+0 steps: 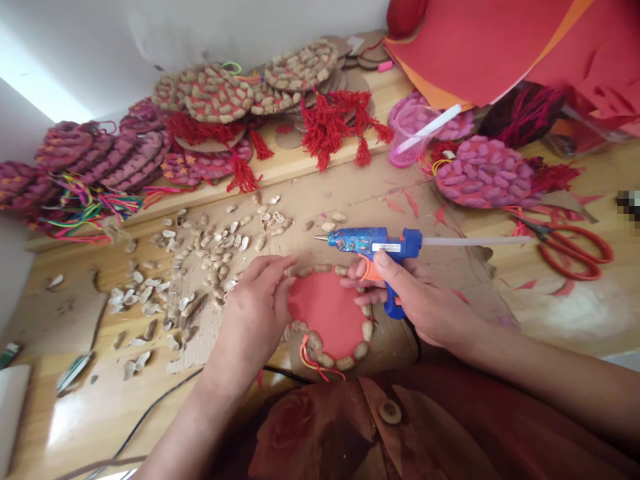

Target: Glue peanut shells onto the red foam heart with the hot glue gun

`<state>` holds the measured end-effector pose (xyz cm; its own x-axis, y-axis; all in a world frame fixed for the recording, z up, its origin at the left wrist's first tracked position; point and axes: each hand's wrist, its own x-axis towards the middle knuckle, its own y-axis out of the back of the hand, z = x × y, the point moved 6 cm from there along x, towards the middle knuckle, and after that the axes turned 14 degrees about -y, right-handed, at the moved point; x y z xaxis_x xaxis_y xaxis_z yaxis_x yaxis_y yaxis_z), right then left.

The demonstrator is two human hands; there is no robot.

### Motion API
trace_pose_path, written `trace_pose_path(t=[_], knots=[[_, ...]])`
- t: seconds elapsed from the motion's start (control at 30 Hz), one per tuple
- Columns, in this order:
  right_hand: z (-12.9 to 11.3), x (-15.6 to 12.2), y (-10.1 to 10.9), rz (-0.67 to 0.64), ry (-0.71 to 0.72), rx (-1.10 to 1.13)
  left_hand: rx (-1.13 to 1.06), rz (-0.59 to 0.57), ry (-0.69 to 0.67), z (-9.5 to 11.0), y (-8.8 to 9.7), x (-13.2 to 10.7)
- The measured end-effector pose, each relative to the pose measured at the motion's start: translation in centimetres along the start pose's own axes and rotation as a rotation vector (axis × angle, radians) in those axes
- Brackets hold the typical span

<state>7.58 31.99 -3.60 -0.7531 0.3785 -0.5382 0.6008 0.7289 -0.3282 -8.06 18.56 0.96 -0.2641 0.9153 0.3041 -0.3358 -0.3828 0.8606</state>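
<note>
A red felt disc (327, 313) lies on cardboard in front of me, ringed with peanut shells (345, 362) along its edge. My left hand (255, 313) rests on the disc's left edge, fingers bent and pressing a shell at the top rim. My right hand (415, 300) grips a blue glue gun (373, 243) with an orange trigger. The gun is level above the disc, its nozzle pointing left, a clear glue stick jutting out behind it.
Loose peanut shells (200, 260) are scattered to the left. Finished shell-covered discs (215, 93) with red tassels (330, 127) are stacked along the back. Red scissors (570, 250) lie at the right, near a pink shell disc (483, 173) and a plastic cup (410, 137). A black cord (150, 413) runs near the front.
</note>
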Motion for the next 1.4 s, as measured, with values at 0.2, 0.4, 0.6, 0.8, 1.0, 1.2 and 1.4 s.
trace_pose_path(t=[0.2,0.4,0.6,0.8,1.0,1.2,1.4], knots=[[0.1,0.1,0.1,0.016,-0.002,-0.002,0.154,0.003,-0.133,1.9,-1.1,-2.1],[0.2,0.1,0.2,0.02,0.011,-0.035,0.306,-0.139,-0.217,3.2,-2.1,-1.7],[0.3,0.1,0.4,0.031,0.018,-0.036,0.352,-0.244,-0.17,3.5,-2.5,-1.5],[0.7,0.2,0.8,0.095,-0.028,-0.001,0.395,-0.362,-0.097,3.4,-3.0,-1.3],[0.5,0.1,0.7,0.124,-0.003,-0.005,0.435,-0.368,-0.083,3.4,-3.2,-1.1],[0.4,0.1,0.4,0.131,-0.007,0.016,0.435,-0.379,-0.093,3.4,-3.3,-1.2],[0.1,-0.1,0.1,0.08,0.02,0.081,0.447,-0.365,-0.094,3.3,-3.3,-1.2]])
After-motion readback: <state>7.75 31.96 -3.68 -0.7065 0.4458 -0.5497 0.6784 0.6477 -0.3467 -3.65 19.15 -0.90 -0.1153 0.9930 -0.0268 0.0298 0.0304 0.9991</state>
